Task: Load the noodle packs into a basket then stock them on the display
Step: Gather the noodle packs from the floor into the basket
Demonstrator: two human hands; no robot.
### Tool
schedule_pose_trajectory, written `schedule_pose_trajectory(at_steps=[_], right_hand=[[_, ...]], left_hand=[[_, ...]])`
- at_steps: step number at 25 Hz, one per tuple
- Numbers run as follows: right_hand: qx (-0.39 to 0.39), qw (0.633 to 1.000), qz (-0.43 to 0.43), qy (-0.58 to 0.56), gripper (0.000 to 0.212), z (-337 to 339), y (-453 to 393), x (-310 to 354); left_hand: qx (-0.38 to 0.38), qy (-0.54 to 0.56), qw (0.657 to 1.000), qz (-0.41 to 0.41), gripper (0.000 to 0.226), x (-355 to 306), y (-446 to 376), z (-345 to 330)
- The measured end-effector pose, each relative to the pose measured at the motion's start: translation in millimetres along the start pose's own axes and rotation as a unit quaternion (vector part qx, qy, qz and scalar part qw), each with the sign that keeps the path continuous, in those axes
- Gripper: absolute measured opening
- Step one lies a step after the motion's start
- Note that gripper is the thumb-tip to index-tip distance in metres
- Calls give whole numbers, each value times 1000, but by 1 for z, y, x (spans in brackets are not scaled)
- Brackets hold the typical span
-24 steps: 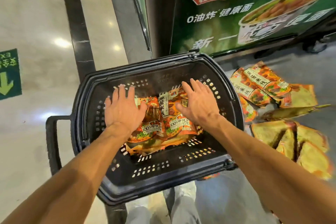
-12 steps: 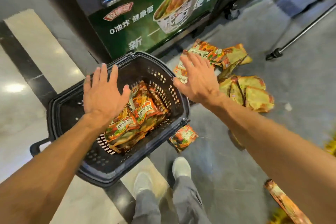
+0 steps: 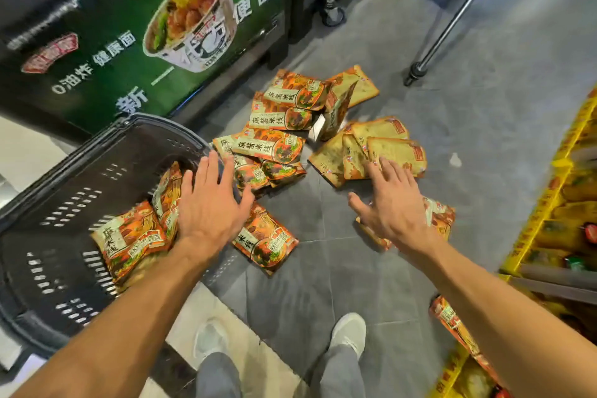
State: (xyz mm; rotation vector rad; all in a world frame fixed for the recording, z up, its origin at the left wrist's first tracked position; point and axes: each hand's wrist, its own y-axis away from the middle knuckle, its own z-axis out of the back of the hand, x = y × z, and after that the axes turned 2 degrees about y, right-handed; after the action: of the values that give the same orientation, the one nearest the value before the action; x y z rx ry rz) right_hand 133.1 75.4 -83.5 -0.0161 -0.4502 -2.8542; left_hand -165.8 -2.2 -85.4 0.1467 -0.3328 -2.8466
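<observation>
Orange noodle packs (image 3: 271,147) lie on the floor (image 3: 323,284). Both hands, left (image 3: 211,207) and right (image 3: 395,207), are spread and empty. Next, grab more for the basket (image 3: 64,191).

The noodle packs (image 3: 271,147) are orange and red with a cream label strip bearing dark characters; several (image 3: 395,152) lie back-up, tan-yellow. The basket (image 3: 64,191) is black, pierced with rows of slots. The floor (image 3: 484,139) is grey tile. The sign (image 3: 135,42) is green with white characters. The shelf (image 3: 555,191) is yellow. The shoes (image 3: 350,331) are white.
</observation>
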Motion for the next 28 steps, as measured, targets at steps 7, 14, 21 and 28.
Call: schedule_pose_trajectory(at_steps=[7, 14, 21, 28], right_hand=[[67, 998, -2, 15, 92, -18, -14, -85], [91, 991, 86, 43, 84, -46, -97, -47], [91, 977, 168, 97, 88, -116, -222, 8], [74, 967, 232, 74, 94, -231, -337, 34]], left_hand=[[59, 16, 997, 35, 81, -68, 13, -39], [117, 53, 989, 68, 80, -63, 20, -107], [109, 67, 992, 3, 64, -55, 24, -214], [130, 315, 799, 495, 90, -42, -30, -361]])
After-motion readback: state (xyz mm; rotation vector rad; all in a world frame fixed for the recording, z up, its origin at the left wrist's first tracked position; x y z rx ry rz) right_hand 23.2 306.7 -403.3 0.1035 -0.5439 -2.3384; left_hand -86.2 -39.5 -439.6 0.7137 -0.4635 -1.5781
